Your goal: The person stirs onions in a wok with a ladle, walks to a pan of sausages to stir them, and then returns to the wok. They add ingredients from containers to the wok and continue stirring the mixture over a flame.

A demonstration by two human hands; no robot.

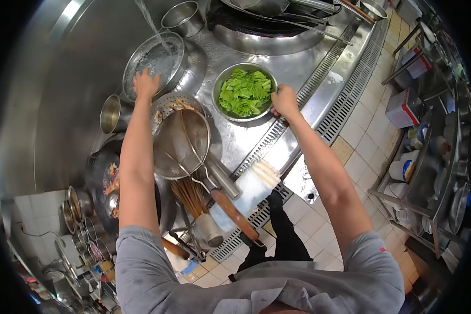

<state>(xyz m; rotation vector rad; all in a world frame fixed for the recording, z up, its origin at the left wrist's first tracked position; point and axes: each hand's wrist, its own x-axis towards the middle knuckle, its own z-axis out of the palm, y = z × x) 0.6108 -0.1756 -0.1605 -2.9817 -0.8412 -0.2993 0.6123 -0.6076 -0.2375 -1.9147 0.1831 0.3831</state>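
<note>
Water pours from above into a wide metal basin [168, 51] at the upper left. My left hand [146, 83] is at that basin's near edge, fingers apart and reaching over the water. On the steel counter, a round metal bowl [218, 108] holds chopped green leaves [244, 92]. The fingers of my right hand [284, 101] are closed on the bowl's right rim. Between my arms, a strainer [175, 144] with a wooden handle rests over a perforated ladle or colander [167, 102].
A wok [269, 39] with tools across it stands at the top. Small metal pots [182, 19] flank the basin. A bamboo brush [189, 196] and a folded cloth [246, 193] lie near the front edge. Shelving [403, 204] stands at the right, beyond the tiled floor.
</note>
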